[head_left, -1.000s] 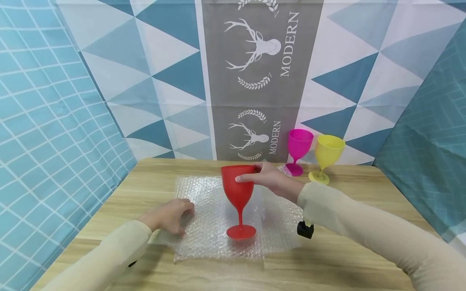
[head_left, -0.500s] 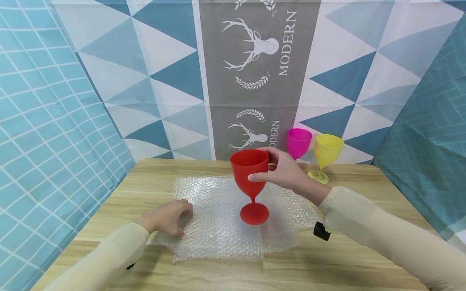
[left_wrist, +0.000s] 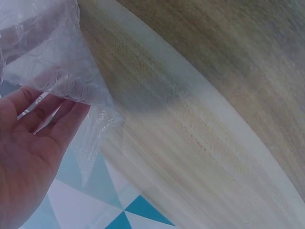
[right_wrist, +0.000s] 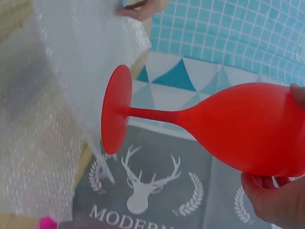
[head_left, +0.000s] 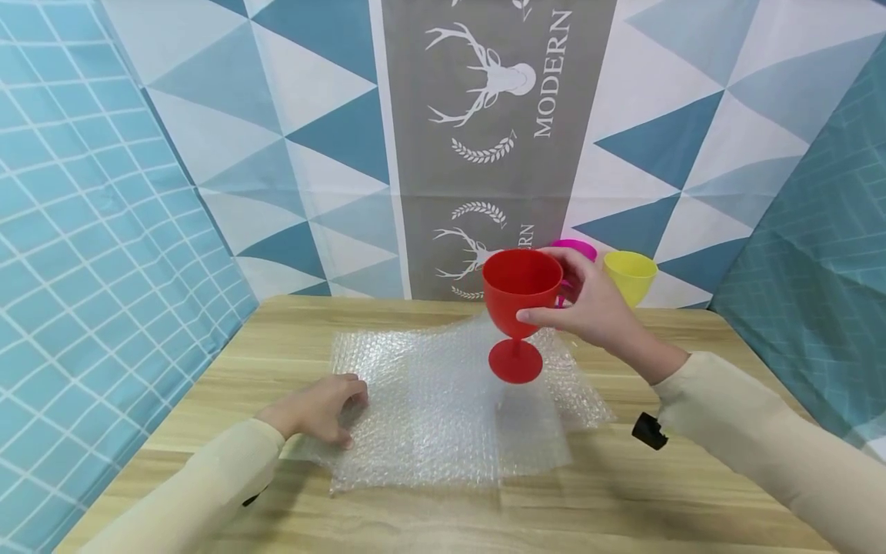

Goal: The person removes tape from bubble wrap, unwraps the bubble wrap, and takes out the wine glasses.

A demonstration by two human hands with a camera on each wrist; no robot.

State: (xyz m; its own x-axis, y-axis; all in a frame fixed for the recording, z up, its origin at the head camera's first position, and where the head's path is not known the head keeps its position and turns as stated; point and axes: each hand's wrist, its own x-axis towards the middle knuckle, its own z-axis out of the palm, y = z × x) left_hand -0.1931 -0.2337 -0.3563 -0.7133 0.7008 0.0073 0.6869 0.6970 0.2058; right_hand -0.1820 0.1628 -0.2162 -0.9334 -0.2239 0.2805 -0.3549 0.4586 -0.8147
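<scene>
In the head view my right hand (head_left: 598,304) holds a red goblet (head_left: 511,302) by its bowl, thumb on the near side and fingers on the far side. The goblet hangs above a sheet of bubble wrap (head_left: 443,415), its foot clear of the sheet and its rim tilted toward me. In the right wrist view the stem (right_wrist: 155,115) and round foot (right_wrist: 116,109) show fully. My left hand (head_left: 321,409) rests at the left of the wrap, with bent fingers and the thumb apart. In the left wrist view its fingertips are partly behind a wrap corner (left_wrist: 57,67).
A yellow goblet (head_left: 630,278) stands at the back right of the wooden table (head_left: 277,338). Beside it a magenta goblet (head_left: 577,248) is mostly hidden by my right hand. Patterned cloth (head_left: 332,138) hangs behind the table.
My right hand has lifted the red goblet off the wrap and carried it up and to the right, tipping its rim toward me. My left hand has stayed in place.
</scene>
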